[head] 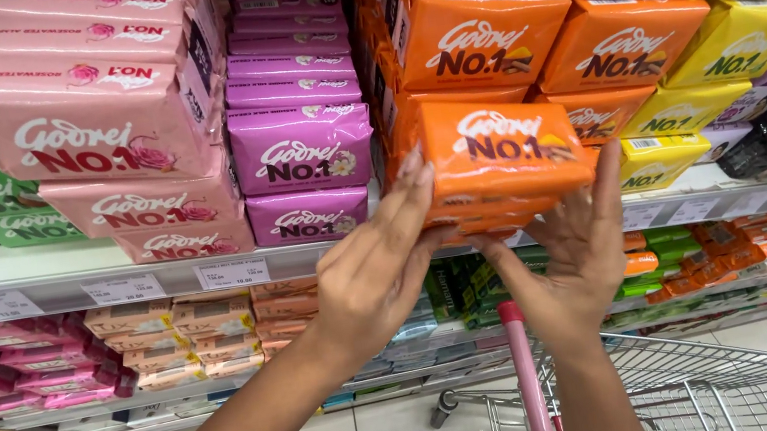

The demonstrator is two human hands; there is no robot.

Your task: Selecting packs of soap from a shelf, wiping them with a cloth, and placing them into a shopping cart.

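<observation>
**Head view: two hands on an orange pack at the shelf edge**

Head camera looks down past my forearms, and nearest me stands the cart [687,383] with its pink handle [529,375] just under my wrists. Above it my left hand [376,267] has its fingers laid flat along the left side of the orange pack [500,154], thumb tucked beneath. My right hand [579,253] cups the pack's lower right corner, fingers spread wide and only loosely curled, palm up. So both hands are open around the pack and press it between them, not clenched.

The pack sits at the front lip of the shelf [63,281], tilted a little, touching the orange stack [499,39] behind it. To handle it well, I judge I should keep the flat left palm as a brace and let the right take the weight from below, so neighbouring packs don't slide. Further off, purple packs [298,142] and pink packs [81,128] lie to the left, yellow packs [688,108] to the right.
</observation>
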